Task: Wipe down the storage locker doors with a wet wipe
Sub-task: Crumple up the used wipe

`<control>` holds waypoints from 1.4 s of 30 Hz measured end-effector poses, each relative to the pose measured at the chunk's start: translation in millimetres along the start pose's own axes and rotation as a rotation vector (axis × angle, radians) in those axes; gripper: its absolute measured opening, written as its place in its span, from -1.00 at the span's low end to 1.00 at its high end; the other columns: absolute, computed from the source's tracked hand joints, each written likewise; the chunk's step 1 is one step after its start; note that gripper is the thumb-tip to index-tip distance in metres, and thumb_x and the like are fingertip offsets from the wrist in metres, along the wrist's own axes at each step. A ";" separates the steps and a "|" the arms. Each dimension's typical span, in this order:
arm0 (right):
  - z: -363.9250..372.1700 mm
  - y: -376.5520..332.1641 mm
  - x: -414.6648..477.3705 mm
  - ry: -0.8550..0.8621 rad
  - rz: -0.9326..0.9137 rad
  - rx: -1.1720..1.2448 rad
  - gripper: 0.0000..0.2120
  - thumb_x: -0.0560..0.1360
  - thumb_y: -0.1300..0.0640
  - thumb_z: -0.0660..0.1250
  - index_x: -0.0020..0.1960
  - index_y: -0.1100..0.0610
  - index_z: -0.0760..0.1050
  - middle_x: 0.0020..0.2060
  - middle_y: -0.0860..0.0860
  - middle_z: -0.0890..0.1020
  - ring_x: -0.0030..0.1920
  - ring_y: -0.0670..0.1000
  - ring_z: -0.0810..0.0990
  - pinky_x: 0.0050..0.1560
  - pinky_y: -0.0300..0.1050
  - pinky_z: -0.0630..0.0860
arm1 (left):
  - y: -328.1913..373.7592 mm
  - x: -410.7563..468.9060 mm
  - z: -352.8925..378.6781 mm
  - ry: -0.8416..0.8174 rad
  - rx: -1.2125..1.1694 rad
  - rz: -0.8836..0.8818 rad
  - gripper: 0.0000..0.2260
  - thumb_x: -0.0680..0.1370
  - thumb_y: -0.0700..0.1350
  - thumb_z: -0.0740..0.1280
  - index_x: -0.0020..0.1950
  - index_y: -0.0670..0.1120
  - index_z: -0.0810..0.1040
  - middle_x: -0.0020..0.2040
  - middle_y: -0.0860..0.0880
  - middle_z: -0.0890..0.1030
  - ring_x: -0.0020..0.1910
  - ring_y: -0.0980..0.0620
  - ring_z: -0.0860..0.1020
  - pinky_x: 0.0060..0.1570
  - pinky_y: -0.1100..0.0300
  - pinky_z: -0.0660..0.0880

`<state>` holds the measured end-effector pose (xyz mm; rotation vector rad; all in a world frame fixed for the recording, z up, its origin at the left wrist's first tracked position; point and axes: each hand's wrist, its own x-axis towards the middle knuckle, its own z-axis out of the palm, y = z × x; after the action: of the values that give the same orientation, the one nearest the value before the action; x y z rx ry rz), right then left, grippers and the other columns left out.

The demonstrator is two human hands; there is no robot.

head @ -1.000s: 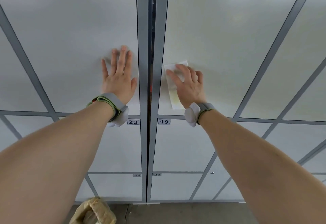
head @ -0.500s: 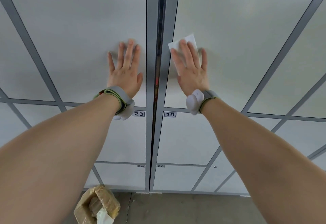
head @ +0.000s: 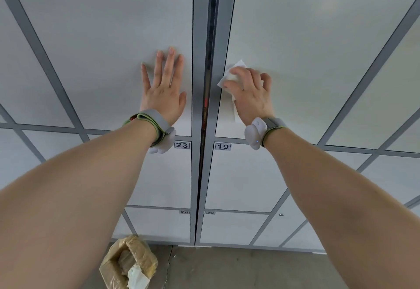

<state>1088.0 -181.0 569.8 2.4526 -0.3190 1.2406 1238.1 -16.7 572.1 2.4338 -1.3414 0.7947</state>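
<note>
Pale grey locker doors fill the view, split by a dark vertical gap. My left hand (head: 164,88) lies flat with fingers spread on the left door (head: 102,38), just above the label 23. My right hand (head: 250,94) presses against the right door (head: 306,38) near its left edge, fingers curled around a white wet wipe (head: 234,72). The wipe bunches under the fingers; one corner sticks up above them and a strip hangs below the palm. Both wrists wear grey bands with white sensors.
Lower doors carry the labels 23 (head: 181,145), 19 (head: 222,146), 24 and 20. Grey frame strips (head: 200,61) run between doors. On the concrete floor (head: 250,268) at the locker's foot sits a brown paper bag (head: 129,263) holding crumpled white wipes.
My right hand slid up the door with the wipe, then came back down and curled, bunching the wipe. My left hand stayed flat on the left door.
</note>
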 end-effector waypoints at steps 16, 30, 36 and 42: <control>-4.8 -13.4 13.7 -0.371 0.329 0.268 -0.82 0.54 0.14 0.25 0.02 0.20 0.57 -0.02 0.08 0.54 -0.06 0.10 0.48 -0.09 -0.18 0.37 | -19.7 -20.6 -10.1 0.006 -0.063 0.054 -0.44 0.56 -0.15 0.19 0.53 -0.16 0.09 0.56 -0.09 -0.03 0.53 -0.12 -0.05 0.45 -0.17 -0.16; -3.6 -162.2 -3.1 -0.542 0.609 0.323 -0.68 0.55 0.35 0.08 0.18 0.17 0.50 0.17 0.09 0.50 0.07 0.17 0.53 0.00 -0.04 0.49 | -132.5 -88.9 -16.1 -0.209 -0.232 0.094 -0.57 0.59 -0.20 0.12 0.48 -0.16 0.23 0.34 -0.18 0.43 0.18 -0.23 0.45 0.25 0.03 0.27; -6.8 -191.8 10.3 -0.417 0.675 0.333 -0.72 0.55 0.35 0.10 0.17 0.22 0.50 0.15 0.12 0.49 0.01 0.17 0.55 -0.06 -0.10 0.46 | -144.8 -83.5 -18.9 -0.173 -0.298 0.158 -0.56 0.56 -0.22 0.16 0.44 -0.19 0.27 0.41 -0.15 0.35 0.27 -0.22 0.39 0.30 0.04 0.23; -16.6 -193.3 27.8 -0.399 0.683 0.336 -0.68 0.52 0.39 0.08 0.18 0.22 0.49 0.16 0.09 0.49 0.04 0.14 0.53 -0.13 -0.20 0.34 | -146.6 -77.1 -34.2 -0.128 -0.303 0.159 -0.52 0.55 -0.22 0.18 0.47 -0.19 0.23 0.48 -0.17 0.23 0.37 -0.19 0.31 0.35 0.04 0.16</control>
<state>1162.1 0.0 557.9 3.0065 -1.2300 1.0791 1316.3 133.0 562.2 2.1924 -1.5891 0.4357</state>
